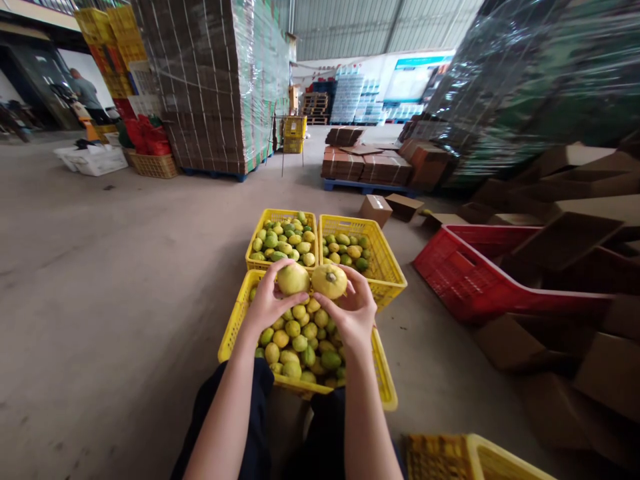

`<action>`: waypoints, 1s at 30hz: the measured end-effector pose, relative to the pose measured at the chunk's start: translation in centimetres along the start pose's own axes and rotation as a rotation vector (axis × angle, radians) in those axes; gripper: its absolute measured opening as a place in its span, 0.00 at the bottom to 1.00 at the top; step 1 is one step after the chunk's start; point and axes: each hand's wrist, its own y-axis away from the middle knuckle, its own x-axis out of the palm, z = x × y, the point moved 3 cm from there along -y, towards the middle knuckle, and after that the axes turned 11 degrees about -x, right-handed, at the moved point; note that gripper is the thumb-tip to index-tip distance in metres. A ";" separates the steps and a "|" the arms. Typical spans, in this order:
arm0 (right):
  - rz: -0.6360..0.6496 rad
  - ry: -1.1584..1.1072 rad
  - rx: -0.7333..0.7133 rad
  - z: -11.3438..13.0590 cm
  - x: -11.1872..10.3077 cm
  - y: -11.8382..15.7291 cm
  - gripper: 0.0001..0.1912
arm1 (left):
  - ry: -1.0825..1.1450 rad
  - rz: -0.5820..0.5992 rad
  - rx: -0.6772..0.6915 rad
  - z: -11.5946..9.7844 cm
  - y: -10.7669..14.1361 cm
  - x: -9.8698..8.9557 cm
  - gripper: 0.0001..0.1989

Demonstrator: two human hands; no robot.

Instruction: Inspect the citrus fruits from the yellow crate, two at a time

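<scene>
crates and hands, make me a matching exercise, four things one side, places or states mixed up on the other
1. right hand
2. red crate
3. flat cardboard stack
4. front fruit crate

A. on a blue pallet
B. below the left hand and its neighbour
C. holding a fruit, stem end facing the camera
D. on the floor at the right side of the view

Pairs: 1-C, 2-D, 3-A, 4-B
</scene>
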 end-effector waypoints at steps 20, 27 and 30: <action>-0.015 0.002 -0.021 -0.8 -0.2 0.0 0.31 | -0.066 -0.008 0.026 -0.3 0.2 0.1 0.25; -0.028 -0.012 0.005 -0.9 -0.1 0.1 0.31 | -0.015 -0.047 -0.077 -0.1 0.2 0.1 0.43; -0.038 -0.019 0.036 -0.7 -0.1 0.1 0.31 | 0.031 -0.066 -0.091 -0.3 0.2 0.0 0.40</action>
